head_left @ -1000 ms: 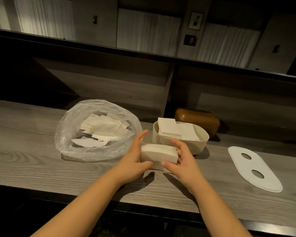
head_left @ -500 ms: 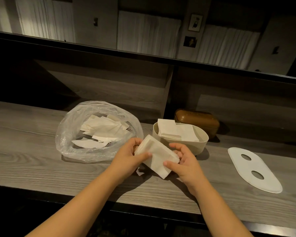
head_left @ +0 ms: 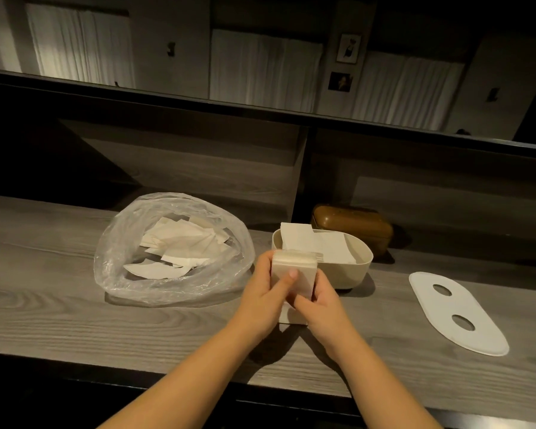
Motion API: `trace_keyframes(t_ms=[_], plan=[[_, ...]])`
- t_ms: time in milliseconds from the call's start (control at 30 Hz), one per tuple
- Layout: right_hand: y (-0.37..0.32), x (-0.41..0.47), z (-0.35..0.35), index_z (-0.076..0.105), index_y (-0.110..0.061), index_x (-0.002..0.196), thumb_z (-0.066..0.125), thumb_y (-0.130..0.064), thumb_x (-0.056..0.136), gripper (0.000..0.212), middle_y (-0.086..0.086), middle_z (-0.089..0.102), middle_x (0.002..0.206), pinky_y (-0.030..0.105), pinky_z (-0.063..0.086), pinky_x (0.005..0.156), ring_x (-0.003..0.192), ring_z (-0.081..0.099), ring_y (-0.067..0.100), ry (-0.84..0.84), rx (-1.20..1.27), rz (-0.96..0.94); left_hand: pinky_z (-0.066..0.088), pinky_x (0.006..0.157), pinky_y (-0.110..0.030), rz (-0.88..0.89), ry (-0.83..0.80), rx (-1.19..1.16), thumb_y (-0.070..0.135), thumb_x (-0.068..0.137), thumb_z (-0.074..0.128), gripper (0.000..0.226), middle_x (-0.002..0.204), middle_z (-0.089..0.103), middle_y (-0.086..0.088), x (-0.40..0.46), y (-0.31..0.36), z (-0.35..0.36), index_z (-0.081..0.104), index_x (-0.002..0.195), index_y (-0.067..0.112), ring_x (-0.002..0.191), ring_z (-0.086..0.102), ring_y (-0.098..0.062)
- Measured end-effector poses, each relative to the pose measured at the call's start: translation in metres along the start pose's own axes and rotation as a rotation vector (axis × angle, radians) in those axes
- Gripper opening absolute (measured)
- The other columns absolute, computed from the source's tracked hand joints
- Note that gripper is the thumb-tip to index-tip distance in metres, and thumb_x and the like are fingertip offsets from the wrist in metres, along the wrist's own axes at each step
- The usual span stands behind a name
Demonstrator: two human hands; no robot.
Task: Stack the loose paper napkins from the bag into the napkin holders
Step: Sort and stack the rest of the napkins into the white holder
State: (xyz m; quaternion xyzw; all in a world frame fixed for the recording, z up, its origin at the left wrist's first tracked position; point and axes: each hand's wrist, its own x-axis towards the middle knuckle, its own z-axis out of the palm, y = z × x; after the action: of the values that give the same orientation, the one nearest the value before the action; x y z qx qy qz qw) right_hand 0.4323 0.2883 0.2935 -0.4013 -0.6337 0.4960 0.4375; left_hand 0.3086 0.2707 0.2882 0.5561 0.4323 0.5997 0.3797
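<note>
You hold a squared-up stack of white folded paper napkins [head_left: 294, 275] on edge between both hands, just above the grey wood-grain worktop [head_left: 59, 305]: your left hand [head_left: 265, 301] has its grip wrapped round the stack's left side, thumb laid across the near face, and your right hand [head_left: 317, 305] clasps the right side and lower edge. The relation to mind is this: the cream oval napkin holder [head_left: 347, 272] lies just beyond and to the right of the stack, so close that the stack's far top edge overlaps its near rim in the view, and your right hand is the nearer one to it. The holder's long axis runs left to right, and the stack probably has to be tipped flat and carried forward and slightly right to drop in. Inside the holder there are already white napkins [head_left: 319, 247], piled higher at the left end and lower toward the right. To the left, the clear crumpled plastic bag [head_left: 127, 267] lies open on the worktop with loose napkins [head_left: 180, 244] scattered inside, so the job looks partly done. A flat white oval lid with two round holes [head_left: 455, 311] lies well off to the right, and a brown rounded box [head_left: 353, 226] sits behind the holder.
</note>
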Motion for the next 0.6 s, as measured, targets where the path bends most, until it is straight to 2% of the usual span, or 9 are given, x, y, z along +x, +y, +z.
trace_keyframes(t_ms=[67,100,200,300,400,533,600], plan=[[0.001,0.000,0.001,0.045,-0.037,0.135,0.060,-0.008,0.094,0.052,-0.010,0.059,0.129,0.031,0.051,0.096,0.120,0.056,0.010,0.011,-0.002,0.003,0.047,0.088,-0.011,0.013,-0.063,0.043,0.024,0.101,0.053,0.045,0.129,0.050,0.017,-0.002,0.001,0.003,0.032,0.140,0.029,0.115,0.052,0.009],[0.001,0.000,0.001,0.047,-0.036,0.136,0.060,-0.010,0.094,0.050,-0.010,0.060,0.128,0.033,0.051,0.098,0.120,0.056,0.011,0.037,-0.002,0.000,0.047,0.088,-0.011,0.020,-0.065,0.045,0.029,0.100,0.053,0.047,0.130,0.049,0.016,-0.002,0.001,0.002,0.030,0.141,0.028,0.115,0.052,0.010],[0.000,0.000,0.000,0.055,-0.035,0.130,0.064,-0.018,0.093,0.042,-0.009,0.065,0.123,0.039,0.051,0.098,0.116,0.059,0.013,0.084,0.079,0.015,0.052,0.086,-0.019,-0.004,-0.024,0.067,0.041,0.088,0.059,0.053,0.126,0.055,0.012,-0.001,0.003,-0.004,0.039,0.136,0.029,0.113,0.057,-0.003],[-0.003,0.000,-0.001,0.059,-0.034,0.122,0.069,-0.021,0.085,0.040,-0.006,0.069,0.117,0.043,0.053,0.096,0.112,0.063,0.017,0.067,0.252,0.063,0.053,0.076,-0.018,-0.102,-0.072,0.127,0.036,0.092,0.067,0.033,0.114,0.063,0.012,-0.001,0.010,-0.010,0.051,0.120,0.033,0.101,0.063,-0.005],[-0.007,-0.002,-0.012,0.059,-0.032,0.119,0.074,-0.019,0.077,0.046,-0.007,0.071,0.109,0.034,0.058,0.082,0.102,0.067,0.014,0.065,0.271,0.031,0.055,0.077,-0.023,-0.103,-0.077,0.128,0.032,0.092,0.065,0.014,0.104,0.069,0.009,0.000,0.012,-0.018,0.062,0.105,0.027,0.097,0.066,-0.011],[-0.008,-0.004,-0.030,0.051,-0.027,0.125,0.077,-0.004,0.077,0.060,-0.002,0.061,0.119,0.039,0.060,0.084,0.108,0.063,0.019,0.066,0.134,-0.002,0.057,0.077,-0.022,-0.044,-0.242,0.367,0.033,0.091,0.068,0.013,0.099,0.070,0.012,0.005,0.017,-0.033,0.066,0.103,0.028,0.089,0.066,-0.001],[-0.006,-0.005,-0.031,0.057,-0.024,0.118,0.075,-0.003,0.080,0.047,-0.001,0.065,0.112,0.038,0.060,0.081,0.105,0.065,0.020,0.053,0.051,-0.011,0.057,0.076,-0.021,-0.020,-0.247,0.408,0.033,0.090,0.069,0.014,0.099,0.070,0.012,0.007,0.017,-0.034,0.066,0.104,0.032,0.089,0.066,0.001]])
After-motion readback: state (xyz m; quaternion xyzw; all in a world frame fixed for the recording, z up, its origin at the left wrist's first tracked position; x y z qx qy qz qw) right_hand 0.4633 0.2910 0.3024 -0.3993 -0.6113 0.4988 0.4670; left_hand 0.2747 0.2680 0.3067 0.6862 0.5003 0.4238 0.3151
